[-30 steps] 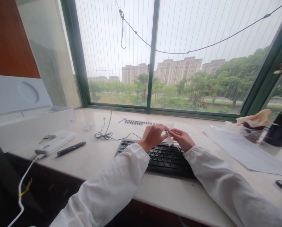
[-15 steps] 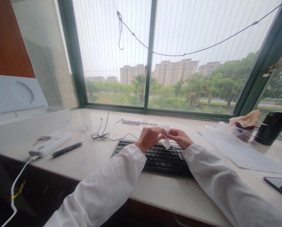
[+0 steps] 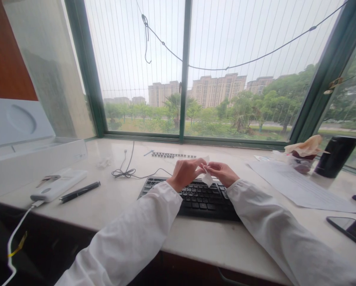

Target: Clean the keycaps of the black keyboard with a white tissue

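My left hand (image 3: 184, 173) and my right hand (image 3: 222, 173) meet above the far edge of a black keyboard (image 3: 196, 198). Both pinch a small white piece of paper or tissue (image 3: 207, 178) that hangs between the fingertips. Each hand's fingers are closed on it. White sleeves cover both arms. A row of small dark keycaps (image 3: 173, 155) lies on the sill just beyond the hands.
On the pale stone sill (image 3: 118, 202) lie a black pen (image 3: 79, 192), a white power bank (image 3: 58, 185) with a cable, a coiled black wire (image 3: 122, 172), sheets of paper (image 3: 300, 186), a black cup (image 3: 334, 156), a phone (image 3: 349, 230) and an open white box (image 3: 31, 159).
The view has shifted slightly right and upward, so everything sits a little further left. Both hands stay pinched on the white piece, with only small finger movement.
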Tool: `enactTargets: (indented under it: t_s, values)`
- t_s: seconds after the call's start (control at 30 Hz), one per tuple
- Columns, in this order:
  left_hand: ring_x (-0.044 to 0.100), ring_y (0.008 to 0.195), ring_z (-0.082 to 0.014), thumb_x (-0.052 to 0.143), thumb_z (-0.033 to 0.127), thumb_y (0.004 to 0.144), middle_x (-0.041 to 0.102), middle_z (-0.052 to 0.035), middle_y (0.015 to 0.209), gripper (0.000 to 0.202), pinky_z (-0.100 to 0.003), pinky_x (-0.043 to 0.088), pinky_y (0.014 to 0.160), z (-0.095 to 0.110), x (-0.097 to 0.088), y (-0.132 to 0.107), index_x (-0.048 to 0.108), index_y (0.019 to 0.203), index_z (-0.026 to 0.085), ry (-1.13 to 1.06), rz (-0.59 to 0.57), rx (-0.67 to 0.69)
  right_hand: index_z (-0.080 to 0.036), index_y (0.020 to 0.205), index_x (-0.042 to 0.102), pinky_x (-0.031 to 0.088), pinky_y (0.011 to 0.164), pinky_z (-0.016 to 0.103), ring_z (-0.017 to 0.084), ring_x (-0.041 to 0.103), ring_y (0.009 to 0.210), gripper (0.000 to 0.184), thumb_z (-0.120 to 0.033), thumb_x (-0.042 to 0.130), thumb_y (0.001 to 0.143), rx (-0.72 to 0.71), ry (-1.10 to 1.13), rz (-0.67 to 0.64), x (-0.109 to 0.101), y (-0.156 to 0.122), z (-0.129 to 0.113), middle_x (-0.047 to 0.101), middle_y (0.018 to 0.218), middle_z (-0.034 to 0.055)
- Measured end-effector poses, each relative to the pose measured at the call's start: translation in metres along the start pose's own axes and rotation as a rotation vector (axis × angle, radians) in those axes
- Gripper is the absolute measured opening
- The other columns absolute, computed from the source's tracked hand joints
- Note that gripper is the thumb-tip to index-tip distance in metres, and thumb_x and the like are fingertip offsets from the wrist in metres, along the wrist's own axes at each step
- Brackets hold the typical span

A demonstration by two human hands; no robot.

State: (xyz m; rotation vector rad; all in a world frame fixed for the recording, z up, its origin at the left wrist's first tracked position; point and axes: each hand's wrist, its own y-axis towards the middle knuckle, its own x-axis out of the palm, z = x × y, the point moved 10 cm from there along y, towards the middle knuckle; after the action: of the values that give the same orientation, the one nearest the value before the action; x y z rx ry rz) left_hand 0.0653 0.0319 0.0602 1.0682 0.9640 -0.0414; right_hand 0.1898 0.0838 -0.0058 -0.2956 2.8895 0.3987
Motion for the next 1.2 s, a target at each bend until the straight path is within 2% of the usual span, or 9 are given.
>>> enactTargets:
  t_s: [0.17,0.33,0.43,0.63,0.77,0.9,1.2]
  values:
    - [0.069,0.083,-0.0144,0.062,0.041,0.087,0.075,0.0043,0.093,0.018,-0.021,0.042,0.065,0.002,0.002,0.000,0.065,0.100,0.029,0.004,-0.017,0.019,-0.013,0.089,0.072,0.045,0.081,0.033,0.022,0.064,0.085,0.051,-0.057,0.077,0.064,0.001,0.001,0.013,-0.001,0.000,-0.001,0.073,0.086,0.0079]
    - [0.070,0.085,-0.0141,0.069,0.035,0.083,0.075,0.0068,0.092,0.023,-0.021,0.042,0.065,-0.002,0.001,0.000,0.063,0.104,0.030,-0.005,0.012,0.001,-0.014,0.099,0.075,0.044,0.081,0.035,0.022,0.062,0.084,0.062,-0.063,0.074,0.061,0.017,-0.019,0.034,-0.003,0.002,-0.001,0.074,0.089,0.0075]
    - [0.070,0.086,-0.0141,0.068,0.036,0.084,0.075,0.0068,0.094,0.021,-0.021,0.043,0.065,-0.003,0.000,0.001,0.063,0.103,0.030,-0.031,0.033,0.001,-0.016,0.101,0.075,0.043,0.078,0.034,0.022,0.062,0.083,0.062,-0.064,0.074,0.062,0.030,-0.004,0.074,-0.007,0.004,0.004,0.074,0.091,0.0080]
    - [0.069,0.090,-0.0152,0.062,0.039,0.088,0.074,0.0042,0.101,0.019,-0.022,0.047,0.072,-0.001,-0.002,0.002,0.063,0.104,0.028,-0.076,0.056,0.022,-0.019,0.097,0.077,0.045,0.075,0.033,0.022,0.062,0.086,0.058,-0.059,0.080,0.056,0.072,0.218,0.087,-0.008,0.005,0.011,0.073,0.100,0.0093]
    - [0.069,0.094,-0.0153,0.057,0.036,0.092,0.072,0.0032,0.106,0.019,-0.023,0.048,0.078,0.002,-0.001,0.001,0.063,0.107,0.028,-0.091,0.055,0.049,-0.018,0.095,0.077,0.046,0.071,0.031,0.022,0.063,0.081,0.056,-0.059,0.080,0.058,0.149,0.300,0.028,0.001,0.002,0.015,0.074,0.092,0.0099]
    - [0.069,0.091,-0.0153,0.056,0.037,0.092,0.073,0.0036,0.101,0.017,-0.023,0.047,0.075,-0.002,-0.002,0.000,0.064,0.104,0.028,-0.068,0.080,0.005,-0.017,0.094,0.078,0.045,0.067,0.029,0.018,0.062,0.074,0.055,-0.059,0.080,0.058,0.155,0.288,-0.002,0.006,0.000,0.014,0.073,0.084,0.0072]
    - [0.069,0.090,-0.0164,0.059,0.041,0.089,0.073,0.0041,0.101,0.019,-0.024,0.046,0.072,-0.004,-0.003,0.000,0.066,0.100,0.028,-0.016,0.097,-0.036,-0.016,0.087,0.079,0.041,0.061,0.028,0.018,0.060,0.069,0.062,-0.066,0.080,0.049,0.161,0.172,0.136,-0.007,-0.001,0.014,0.073,0.076,0.0062]
